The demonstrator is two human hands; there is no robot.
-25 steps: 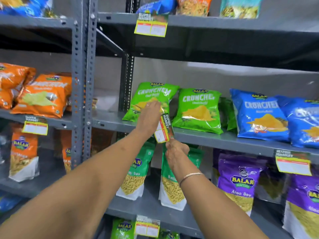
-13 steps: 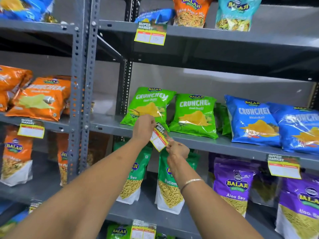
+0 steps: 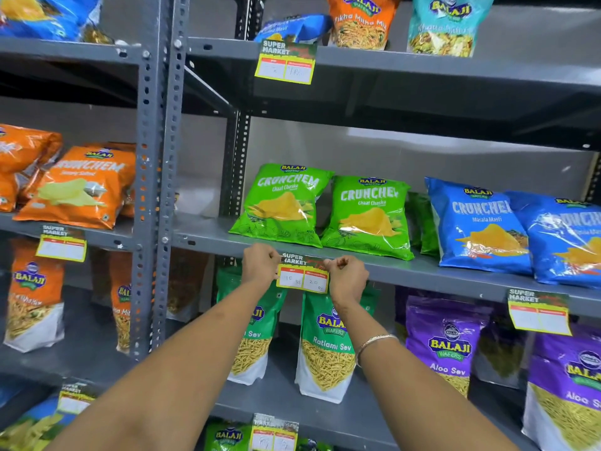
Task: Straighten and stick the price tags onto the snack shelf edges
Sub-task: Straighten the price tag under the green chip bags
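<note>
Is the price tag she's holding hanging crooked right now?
No, the price tag sits level along the shelf edge, a hand at each end.

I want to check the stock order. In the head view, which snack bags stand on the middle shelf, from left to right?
Orange Crunchem chip bag → first green Crunchem Chaat Chaska bag → second green Crunchem Chaat Chaska bag → blue Crunchem Masala Masti bag.
</note>
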